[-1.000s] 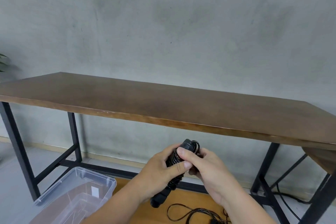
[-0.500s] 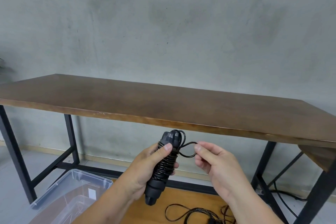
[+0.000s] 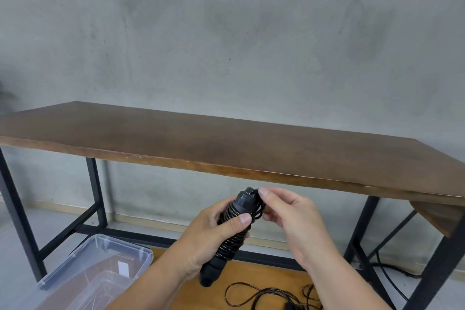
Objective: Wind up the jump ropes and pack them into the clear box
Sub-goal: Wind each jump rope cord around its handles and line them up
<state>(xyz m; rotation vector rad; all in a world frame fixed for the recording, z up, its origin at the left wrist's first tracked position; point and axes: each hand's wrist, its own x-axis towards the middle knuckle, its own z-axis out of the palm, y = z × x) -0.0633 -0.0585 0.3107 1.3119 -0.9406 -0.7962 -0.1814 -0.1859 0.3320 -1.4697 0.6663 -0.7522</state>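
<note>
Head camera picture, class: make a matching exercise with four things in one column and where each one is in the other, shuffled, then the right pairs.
Things
1. wound jump rope
2. clear box
3. loose rope
4. right hand

Places
A. on the floor, lower left
B. gripped in the left hand
C. pinching cord at the handle's top end
D. in loops on the wooden board below the hands

Pairs: 1-B, 2-A, 3-D, 4-C

Even, soft, moderately bright lighting is observed; no harsh shadows are cast. A faint sheen is seen on the dark brown wooden tabletop (image 3: 226, 143) above the hands. Wide-angle bowing is noted along its edge. Overall sharpness is slightly soft.
</note>
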